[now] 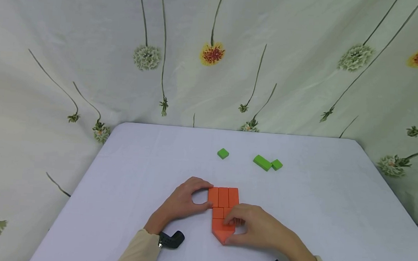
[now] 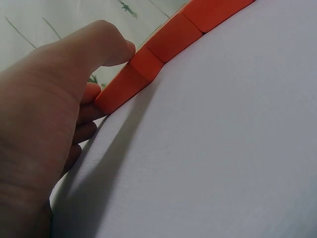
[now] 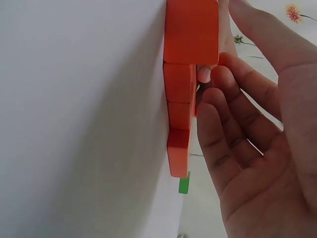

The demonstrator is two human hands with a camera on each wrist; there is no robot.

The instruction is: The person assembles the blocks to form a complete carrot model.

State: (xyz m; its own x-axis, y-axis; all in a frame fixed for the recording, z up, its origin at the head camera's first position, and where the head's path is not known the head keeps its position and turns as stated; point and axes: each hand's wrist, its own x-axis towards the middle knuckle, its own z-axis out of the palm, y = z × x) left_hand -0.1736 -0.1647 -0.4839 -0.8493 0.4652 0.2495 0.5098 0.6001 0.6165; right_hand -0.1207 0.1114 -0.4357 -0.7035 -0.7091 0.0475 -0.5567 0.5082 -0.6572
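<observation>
Orange blocks (image 1: 223, 197) lie fitted together on the white table, with a row of three upright pieces at the far end, smaller pieces in the middle and a pointed orange triangular block (image 1: 220, 236) nearest me. My left hand (image 1: 187, 199) pinches the left orange block of the far row, thumb on its near side and index finger at its far corner. In the left wrist view, the thumb presses the orange side face (image 2: 124, 89). My right hand (image 1: 257, 227) grips the triangular block, thumb at its right slanted side and index finger curled over the top. Its other fingers are curled, their tips partly hidden.
Beyond the hands, a single green cube (image 1: 223, 153) sits apart. To its right, a green rectangular block (image 1: 262, 163) touches another green cube (image 1: 276, 164). Behind the white table (image 1: 150, 151) hangs a flower-printed cloth (image 1: 183, 85).
</observation>
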